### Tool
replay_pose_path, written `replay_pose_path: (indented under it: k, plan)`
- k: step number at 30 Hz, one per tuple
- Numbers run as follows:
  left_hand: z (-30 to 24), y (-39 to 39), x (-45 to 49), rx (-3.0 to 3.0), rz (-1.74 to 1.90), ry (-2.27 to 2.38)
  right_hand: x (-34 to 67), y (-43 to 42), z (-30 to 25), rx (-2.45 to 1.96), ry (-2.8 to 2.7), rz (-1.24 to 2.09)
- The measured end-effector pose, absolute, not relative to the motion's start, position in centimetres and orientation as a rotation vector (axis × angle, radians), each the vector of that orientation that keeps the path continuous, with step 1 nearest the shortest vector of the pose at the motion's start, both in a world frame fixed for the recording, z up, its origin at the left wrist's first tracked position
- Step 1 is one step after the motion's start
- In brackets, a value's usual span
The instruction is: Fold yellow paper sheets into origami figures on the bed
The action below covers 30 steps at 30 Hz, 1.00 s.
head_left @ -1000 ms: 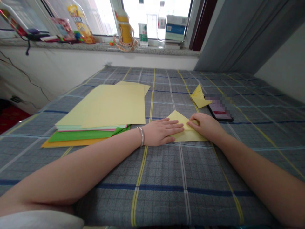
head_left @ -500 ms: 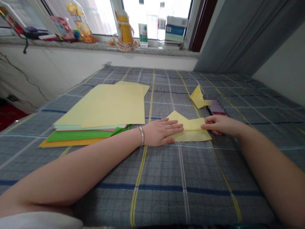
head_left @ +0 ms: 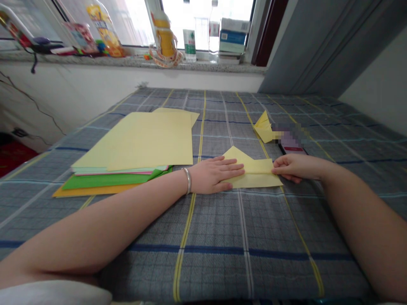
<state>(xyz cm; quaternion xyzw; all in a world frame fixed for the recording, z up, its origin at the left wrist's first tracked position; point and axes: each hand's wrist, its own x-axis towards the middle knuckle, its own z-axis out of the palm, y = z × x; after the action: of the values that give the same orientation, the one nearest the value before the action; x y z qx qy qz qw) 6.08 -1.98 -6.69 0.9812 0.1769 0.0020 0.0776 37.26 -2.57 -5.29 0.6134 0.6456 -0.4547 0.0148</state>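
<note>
A partly folded yellow paper [head_left: 254, 171] lies on the grey plaid cloth [head_left: 222, 228] in front of me. My left hand [head_left: 213, 174] rests flat on its left part, fingers stretched out and pressing it down; a silver bangle sits on that wrist. My right hand [head_left: 294, 167] is at the paper's right edge, fingers pinched on the folded flap. A second folded yellow piece [head_left: 263, 127] lies farther back on the right.
A stack of coloured sheets [head_left: 133, 148], yellow on top with green and orange below, lies to the left. A phone [head_left: 291, 146] lies just behind my right hand. Bottles [head_left: 190, 38] and boxes [head_left: 233, 36] stand on the windowsill. A grey curtain [head_left: 318, 42] hangs at right.
My right hand slid from the middle of the yellow paper out to its right edge, drawing the flap flat. My left hand stayed pressed in place.
</note>
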Motion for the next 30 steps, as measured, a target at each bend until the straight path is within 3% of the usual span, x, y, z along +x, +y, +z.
replay_pose_path:
  k: [9, 14, 18, 21, 30]
  plan:
    - [-6.8, -2.0, 6.0, 2.979, -0.040, 0.533, 38.3, -2.7, -5.1, 1.948, 2.035, -1.209]
    - [-6.8, -2.2, 6.0, 3.004, -0.046, 0.561, 36.5, -3.0, -4.9, 2.389, 2.440, -0.419]
    - [-6.8, -2.4, 6.1, 3.016, -0.039, 0.596, 33.1, -3.5, -5.7, 2.095, 2.917, -0.101]
    - [-6.7, -2.5, 6.2, 3.010, -0.056, 0.624, 31.5, -3.6, -6.8, 1.820, 3.015, -0.049]
    - [-6.8, -2.4, 6.1, 2.998, -0.067, 0.625, 31.8, -2.6, -8.1, 1.825, 3.027, -0.065]
